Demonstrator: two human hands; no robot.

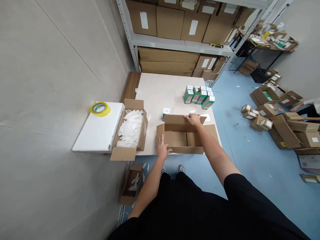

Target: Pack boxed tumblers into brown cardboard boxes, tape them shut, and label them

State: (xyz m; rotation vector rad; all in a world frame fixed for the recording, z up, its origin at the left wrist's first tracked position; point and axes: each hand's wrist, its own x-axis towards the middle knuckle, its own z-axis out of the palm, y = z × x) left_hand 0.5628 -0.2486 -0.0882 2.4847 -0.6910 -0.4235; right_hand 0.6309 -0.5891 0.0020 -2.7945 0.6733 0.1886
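An open cardboard box [175, 138] stands at the near edge of the table, its flaps spread and its visible inside bare. My left hand [163, 148] grips its near left corner, fingers along the left flap and thumb at the front edge. Across the box reaches my right arm, and my right hand [193, 119] is closed over the far flap. Just behind the box's left side is a small green-and-white carton [166, 112], partly hidden by the flap. Several green cartons [196, 95] with white tops stand grouped at the table's far right.
Left of the box, another open carton [143, 133] holds white packets [131, 128]. A roll of yellow tape [100, 109] lies on a white block [97, 133] by the wall. Shelving [180, 43] with boxes rises behind the table. A person [310, 108] is at the far right among boxes.
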